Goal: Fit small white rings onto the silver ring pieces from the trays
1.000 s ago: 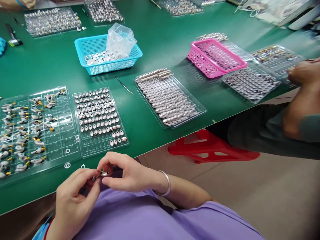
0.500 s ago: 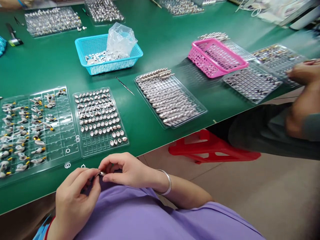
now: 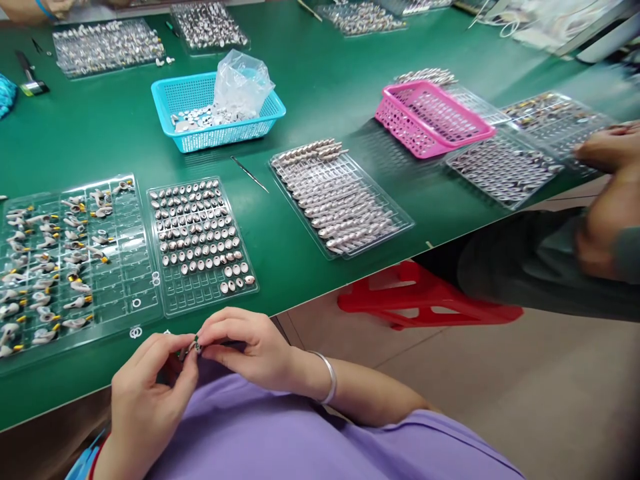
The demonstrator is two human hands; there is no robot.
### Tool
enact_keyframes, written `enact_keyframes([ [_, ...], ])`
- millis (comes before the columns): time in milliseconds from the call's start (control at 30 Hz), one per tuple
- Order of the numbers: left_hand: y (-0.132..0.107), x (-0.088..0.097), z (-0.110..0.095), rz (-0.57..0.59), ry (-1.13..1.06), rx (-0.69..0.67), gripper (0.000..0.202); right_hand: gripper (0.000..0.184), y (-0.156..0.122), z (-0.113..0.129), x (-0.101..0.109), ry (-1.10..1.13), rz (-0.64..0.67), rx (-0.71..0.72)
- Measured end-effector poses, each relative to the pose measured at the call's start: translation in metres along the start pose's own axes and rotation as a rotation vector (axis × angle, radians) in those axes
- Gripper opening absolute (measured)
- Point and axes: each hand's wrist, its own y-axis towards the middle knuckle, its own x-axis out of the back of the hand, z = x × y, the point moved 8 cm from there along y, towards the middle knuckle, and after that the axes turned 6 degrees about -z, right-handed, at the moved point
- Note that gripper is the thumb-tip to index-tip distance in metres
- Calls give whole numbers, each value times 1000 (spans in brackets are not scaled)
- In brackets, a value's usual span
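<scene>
Earbud tray (image 3: 121, 250): left edge of the frame, partly filled.
Left hand (image 3: 150, 387): lower left, grip pinching a small earbud part (image 3: 197, 346).
Earbud part: lower left of centre, between both hands.
Right hand (image 3: 253, 350): lower centre, grip pinching the same part.
Pink basket (image 3: 406, 128): upper right, on the table (image 3: 320, 93).

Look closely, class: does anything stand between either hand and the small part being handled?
Nothing visible does: the left hand and right hand both hold the small part directly, partly covering it.
</scene>
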Motion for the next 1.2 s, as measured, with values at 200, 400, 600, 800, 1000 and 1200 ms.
enact_keyframes([
  [200,-1,0,0,35,-25,-23,17,12,-3,4,1,-67,-25,77],
  [400,-5,0,18,121,-161,126,15,16,-5,17,3,-133,-75,203],
  [600,-13,-22,45,278,-500,583,20,12,-7,24,5,-112,-132,283],
  [800,-24,-41,36,516,-569,576,42,12,-4,21,5,-62,-126,249],
  [1000,-30,-35,33,508,-458,503,42,10,-4,18,4,-15,-129,206],
  [1200,-27,-36,27,505,-390,437,43,11,-7,19,5,-13,-147,215],
])
